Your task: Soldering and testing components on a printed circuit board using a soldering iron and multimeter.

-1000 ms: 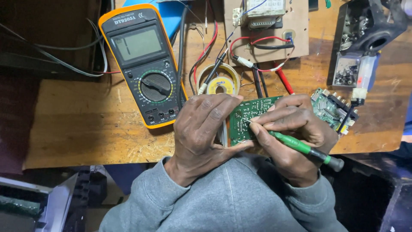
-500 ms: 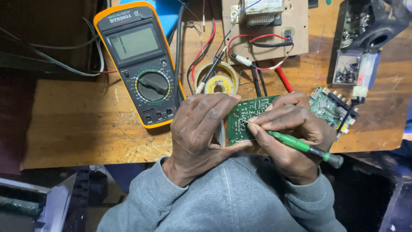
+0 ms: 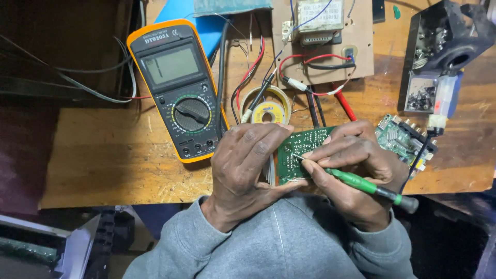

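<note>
The left hand (image 3: 248, 165) grips a green circuit board (image 3: 299, 152) by its left edge, holding it up just above the near edge of the wooden bench (image 3: 113, 165), close to the person's chest. The right hand (image 3: 356, 165) pinches a green-handled tool (image 3: 361, 183) like a pen, its thin metal tip touching the board's face. A yellow multimeter (image 3: 178, 88) lies just left of the hands, and a roll of solder wick (image 3: 266, 106) sits beyond them.
</note>
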